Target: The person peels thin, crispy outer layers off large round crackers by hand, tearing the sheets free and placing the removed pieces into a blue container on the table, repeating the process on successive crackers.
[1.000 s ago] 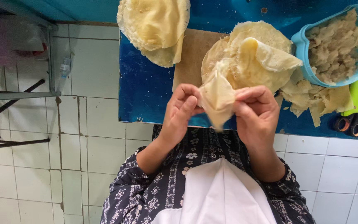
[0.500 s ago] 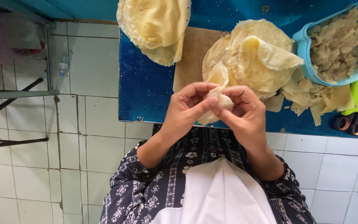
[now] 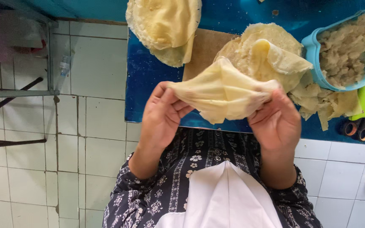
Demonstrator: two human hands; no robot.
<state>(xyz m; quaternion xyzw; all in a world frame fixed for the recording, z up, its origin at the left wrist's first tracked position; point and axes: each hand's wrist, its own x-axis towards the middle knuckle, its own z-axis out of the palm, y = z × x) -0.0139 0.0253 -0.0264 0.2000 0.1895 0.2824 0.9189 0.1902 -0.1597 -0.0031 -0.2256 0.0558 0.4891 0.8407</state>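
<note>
Between both hands (image 3: 161,116) (image 3: 275,122), a pale folded wrapper (image 3: 222,93) stretches.

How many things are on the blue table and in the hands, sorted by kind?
Folded wrapper held by the left hand and right hand: 1
Stacks of round wrappers: 2
Blue tub of pale filling: 1
Wooden board: 1
Scissors: 1
Heap of wrapper scraps: 1
Total: 7

Bright, even daylight; soft shadows only; no glare; centre sharp, edges slightly soft w/ mild wide-angle distortion.
</note>
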